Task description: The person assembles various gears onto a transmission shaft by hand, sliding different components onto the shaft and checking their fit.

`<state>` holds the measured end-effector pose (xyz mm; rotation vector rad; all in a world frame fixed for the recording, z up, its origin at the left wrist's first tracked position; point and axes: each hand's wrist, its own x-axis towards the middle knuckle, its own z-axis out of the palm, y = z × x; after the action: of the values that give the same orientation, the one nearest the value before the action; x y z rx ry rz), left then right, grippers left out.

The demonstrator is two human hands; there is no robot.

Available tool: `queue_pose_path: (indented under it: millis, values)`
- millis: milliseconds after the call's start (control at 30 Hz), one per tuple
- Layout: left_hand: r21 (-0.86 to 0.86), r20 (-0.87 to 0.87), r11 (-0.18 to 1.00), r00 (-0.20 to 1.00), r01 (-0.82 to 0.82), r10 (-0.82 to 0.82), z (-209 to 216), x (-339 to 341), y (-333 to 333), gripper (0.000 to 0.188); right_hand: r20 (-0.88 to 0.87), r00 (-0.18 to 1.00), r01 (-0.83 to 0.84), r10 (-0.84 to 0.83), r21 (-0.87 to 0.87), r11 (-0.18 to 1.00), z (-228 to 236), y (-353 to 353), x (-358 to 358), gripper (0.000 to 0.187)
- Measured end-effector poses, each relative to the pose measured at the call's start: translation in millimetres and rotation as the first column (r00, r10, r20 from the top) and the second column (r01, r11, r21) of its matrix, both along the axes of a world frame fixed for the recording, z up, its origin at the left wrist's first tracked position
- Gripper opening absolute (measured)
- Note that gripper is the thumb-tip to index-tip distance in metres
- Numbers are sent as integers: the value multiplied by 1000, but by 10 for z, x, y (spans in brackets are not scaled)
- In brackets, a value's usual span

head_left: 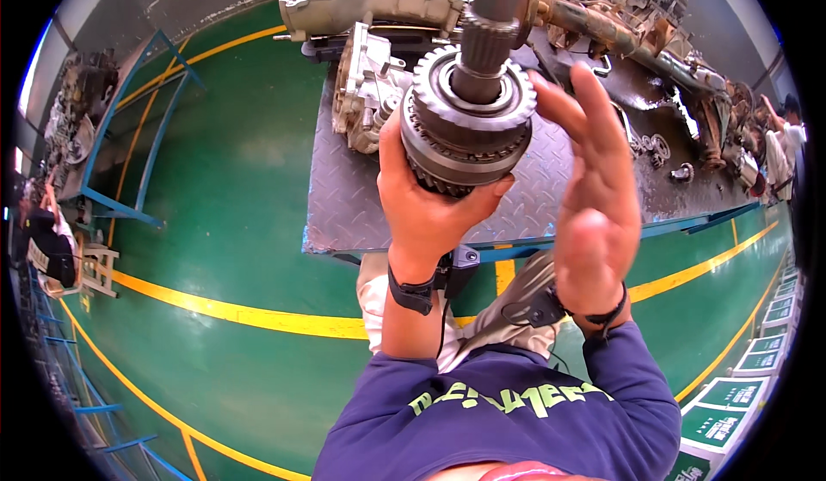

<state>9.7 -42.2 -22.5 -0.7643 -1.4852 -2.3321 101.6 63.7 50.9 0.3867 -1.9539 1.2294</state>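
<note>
A toothed steel gear assembly (465,147), with a ring of teeth on top and stacked collars below, is held up over the near edge of the workbench. My left hand (426,210) wraps around its lower part from the left and below. A splined metal shaft (488,46) rises from the gear's centre toward the top of the view; its far end is cut off. My right hand (596,180) stands upright to the right of the gear, fingers stretched out, with the fingertips close to the toothed rim. Whether they touch it I cannot tell.
The workbench (344,214) has a diamond-plate top. On it lie a cast metal housing (366,85), a long grey casing (370,14), an axle-like tube (619,38) and small gears (681,173). A blue metal frame (146,150) stands on the green floor at left.
</note>
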Motion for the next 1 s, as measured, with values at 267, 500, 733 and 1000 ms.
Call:
queue_pose_path:
  millis: [267,500,733,1000]
  values:
    - [80,31,997,999,-8,6,-47,-45,87,95,90,996,53,-22,-358,932,-186,647,187,38]
    - [24,-57,991,989,-135,136,-113,-170,-80,93,311,568,645,-762,407,647,-1313,2219,476,49]
    - [11,6,987,987,-161,161,-181,-178,-107,99,392,410,557,-824,608,566,-1409,2716,608,64]
    - [144,14,990,1000,11,-13,-92,-56,49,101,448,685,507,-575,274,817,-1167,2675,471,57]
